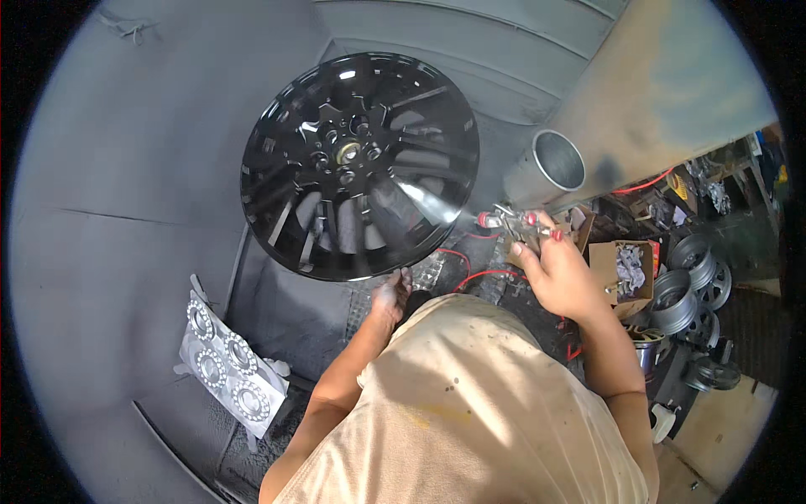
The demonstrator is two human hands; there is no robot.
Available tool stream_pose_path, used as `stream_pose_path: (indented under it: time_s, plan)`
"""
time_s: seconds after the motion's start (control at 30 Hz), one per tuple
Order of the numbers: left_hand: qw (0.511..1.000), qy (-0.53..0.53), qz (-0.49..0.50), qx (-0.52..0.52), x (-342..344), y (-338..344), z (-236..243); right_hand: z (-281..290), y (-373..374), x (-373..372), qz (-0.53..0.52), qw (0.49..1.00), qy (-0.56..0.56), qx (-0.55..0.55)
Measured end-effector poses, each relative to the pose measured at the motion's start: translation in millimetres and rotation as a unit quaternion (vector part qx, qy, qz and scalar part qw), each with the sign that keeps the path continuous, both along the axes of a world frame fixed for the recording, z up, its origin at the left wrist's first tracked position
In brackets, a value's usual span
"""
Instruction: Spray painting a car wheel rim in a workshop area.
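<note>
A glossy black multi-spoke wheel [359, 147] faces me in the upper middle. My left hand [390, 294] has curled fingers on its lower rim. My right hand [550, 273] is closed round a silver spray gun with red fittings [520, 220], to the right of the wheel. A white mist runs from the nozzle toward the wheel's lower right spokes. A metal cylinder [557, 164] stands just above the gun. Red hose [466, 270] lies below, partly hidden by my hand and body.
Grey walls [126, 151] surround the left and top, with a beige panel [663, 67] upper right. A white sheet with ring-shaped pieces [218, 370] stands lower left. At right are cardboard boxes [600, 265], several stacked grey wheels [672, 298] and cluttered shelves [714, 181].
</note>
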State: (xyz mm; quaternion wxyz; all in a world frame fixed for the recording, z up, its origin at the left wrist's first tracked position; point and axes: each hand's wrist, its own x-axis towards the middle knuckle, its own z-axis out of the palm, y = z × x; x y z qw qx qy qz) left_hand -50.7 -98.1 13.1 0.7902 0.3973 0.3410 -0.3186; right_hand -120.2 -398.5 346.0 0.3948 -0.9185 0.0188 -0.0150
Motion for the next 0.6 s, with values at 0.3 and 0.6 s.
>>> stream_pose_path:
  time_s: [0.3, 0.6]
  plan:
    - [0.998, 0.024, -0.058, 0.015, 8.0, 13.8, -4.4, -50.8, 20.1, -25.0, -0.105, 0.97, 0.077, 0.206]
    - [0.985, 0.05, -0.156, -0.046, 12.2, 28.1, -43.9, -64.5, 22.0, -25.5, -0.141, 0.971, 0.088, 0.174]
